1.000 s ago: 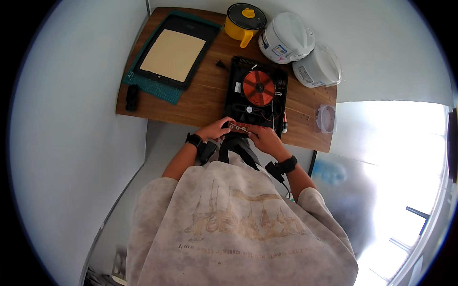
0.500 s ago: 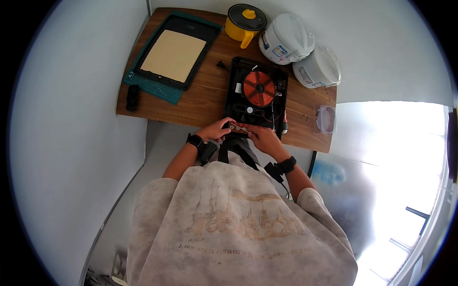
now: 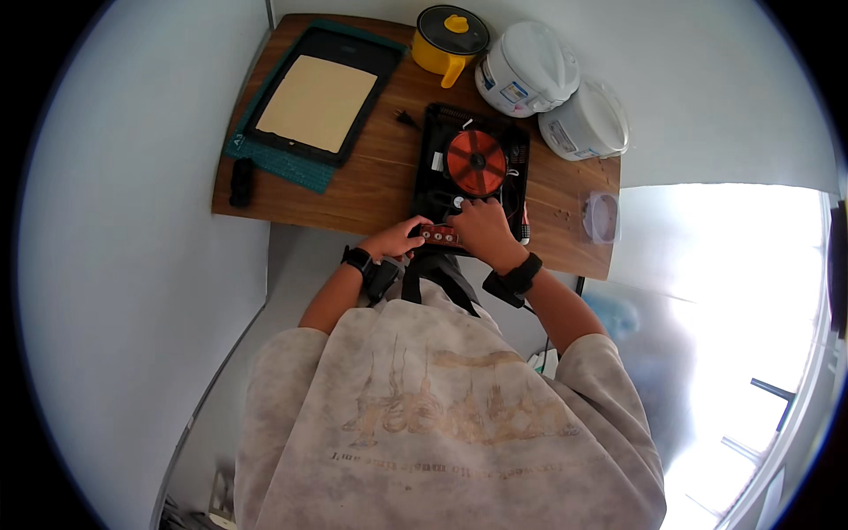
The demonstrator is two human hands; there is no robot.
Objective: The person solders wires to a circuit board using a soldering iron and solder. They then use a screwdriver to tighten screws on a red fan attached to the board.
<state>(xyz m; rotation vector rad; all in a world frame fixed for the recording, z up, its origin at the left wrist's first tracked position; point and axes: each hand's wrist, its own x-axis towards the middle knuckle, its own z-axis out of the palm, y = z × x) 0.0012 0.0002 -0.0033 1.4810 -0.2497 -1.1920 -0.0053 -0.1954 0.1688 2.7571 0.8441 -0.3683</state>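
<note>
Shallow black casing (image 3: pixel 433 184) with its guts on show: a round coppery-red coil (image 3: pixel 477 163) crossed by dark strips, a small white disc (image 3: pixel 458 202) below it, a few thin wires down the right side. It's sitting right at the front edge of the tabletop (image 3: pixel 371 194). Along the casing's near end there's a narrow red board (image 3: pixel 439 236) with three pale rings in a row. My left hand (image 3: pixel 391 244) has its grip clamped on the board's left end. My right hand (image 3: pixel 486 228) is knuckles-up over the casing, just beside the white disc; the fingertips are hidden, so I can't tell if that grip is closed on anything.

Compared with half a second ago, the right hand has come up from the board's right end and further in over the casing, so the rings show better. Left hand hasn't really budged.

The tabletop is brown wood. Over on the left, a green mat (image 3: pixel 300 171) lies under a black tray (image 3: pixel 371 64) with a beige sheet (image 3: pixel 316 103). Yellow pot (image 3: pixel 431 58) and two white lidded cookers (image 3: pixel 528 69) at the back, clear tub (image 3: pixel 602 218) near the right edge. Pale walls (image 3: pixel 132 194), glare off to the right.
</note>
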